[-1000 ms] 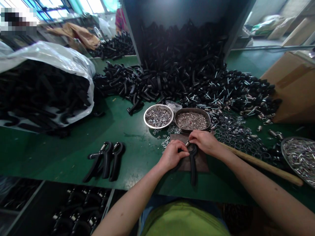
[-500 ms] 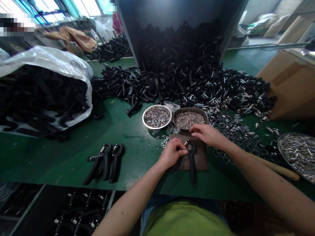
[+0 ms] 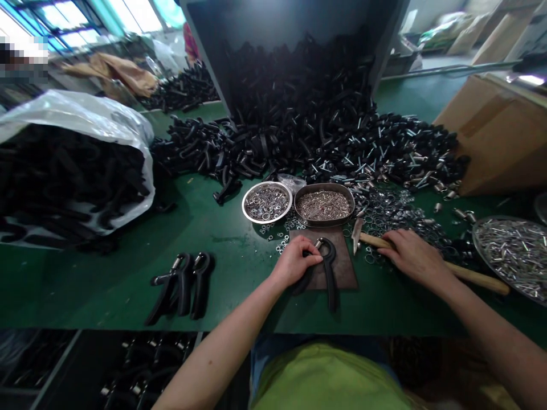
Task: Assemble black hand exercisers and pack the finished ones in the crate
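My left hand (image 3: pixel 298 261) is closed on a black hand grip exerciser (image 3: pixel 329 273), pinching it near its spring (image 3: pixel 318 244). The exerciser lies on a dark flat plate (image 3: pixel 347 272), one handle pointing towards me and the other partly hidden under my hand. My right hand (image 3: pixel 412 255) rests over the wooden handle of a hammer (image 3: pixel 376 241), its fingers curled round it. The hammer's metal head points left, beside the plate. More black grip exercisers (image 3: pixel 184 285) with springs lie to the left on the green table (image 3: pixel 239 273).
Behind the plate stand a round bowl of small rings (image 3: pixel 267 203) and an oval tin of tiny metal pieces (image 3: pixel 323 206). Black handles heap up at the back. An open plastic bag (image 3: pixel 147 136) sits left; a cardboard box (image 3: pixel 504 125) and a tray of metal pins (image 3: pixel 513 253) sit right.
My right hand has moved from the oval tin rightward and towards me onto the hammer handle. My left hand still holds the exerciser on the plate. The view has shifted slightly.
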The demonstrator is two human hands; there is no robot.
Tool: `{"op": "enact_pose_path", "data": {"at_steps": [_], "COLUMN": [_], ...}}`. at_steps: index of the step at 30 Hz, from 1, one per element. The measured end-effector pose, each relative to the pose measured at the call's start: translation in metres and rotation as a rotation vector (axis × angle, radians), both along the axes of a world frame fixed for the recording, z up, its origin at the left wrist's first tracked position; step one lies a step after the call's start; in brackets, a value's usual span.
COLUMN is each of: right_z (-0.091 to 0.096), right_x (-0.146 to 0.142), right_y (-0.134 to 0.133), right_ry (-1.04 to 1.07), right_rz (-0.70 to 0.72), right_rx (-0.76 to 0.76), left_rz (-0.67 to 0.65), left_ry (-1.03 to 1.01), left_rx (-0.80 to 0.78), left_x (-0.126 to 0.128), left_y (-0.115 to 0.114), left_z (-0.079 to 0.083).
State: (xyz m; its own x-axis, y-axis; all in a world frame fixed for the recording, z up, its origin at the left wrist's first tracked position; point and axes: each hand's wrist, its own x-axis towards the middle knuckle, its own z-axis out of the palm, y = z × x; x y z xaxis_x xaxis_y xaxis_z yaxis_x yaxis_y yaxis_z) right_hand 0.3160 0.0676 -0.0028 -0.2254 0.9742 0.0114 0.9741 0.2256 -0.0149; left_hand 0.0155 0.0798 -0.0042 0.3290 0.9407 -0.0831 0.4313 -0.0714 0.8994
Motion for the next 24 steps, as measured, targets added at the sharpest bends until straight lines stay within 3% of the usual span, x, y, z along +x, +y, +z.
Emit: {"op": "enact_pose_path", "data": {"at_steps": [3, 6, 10, 13, 16, 19, 24], "right_z": [-0.007, -0.001, 0.041, 0.083, 0.106, 0.103, 0.075], "right_x": [-0.003, -0.013, -0.039, -0.062, -0.079, -0.083, -0.075], "right_y": [-0.003, -0.006, -0.015, -0.022, -0.027, -0.027, -0.027], "right_ry": [0.024, 0.090, 0.371, 0.585, 0.688, 0.703, 0.708], "right_rz": [-0.009, -0.048, -0.074, 0.002, 0.055, 0.055, 0.012], "right_rx": [0.020, 0.048, 0.057, 0.135, 0.185, 0.143, 0.063], "left_rz": [-0.011, 0.000, 0.030, 0.025, 0.019, 0.008, 0.009], "left_ry": [0.038, 0.044, 0.043, 0.064, 0.071, 0.077, 0.055], "left_rx": [0.004, 0.016, -0.020, -0.090, -0.055, 0.085, 0.197], "left_x": [0.002, 0.004, 0.005, 0.005, 0.007, 0.008, 0.004], "left_y": [0.000, -0.001, 0.002, 0.005, 0.005, -0.002, -0.006], "left_z": [0.002, 0.002, 0.000, 0.000, -0.001, 0.000, 0.005]}}
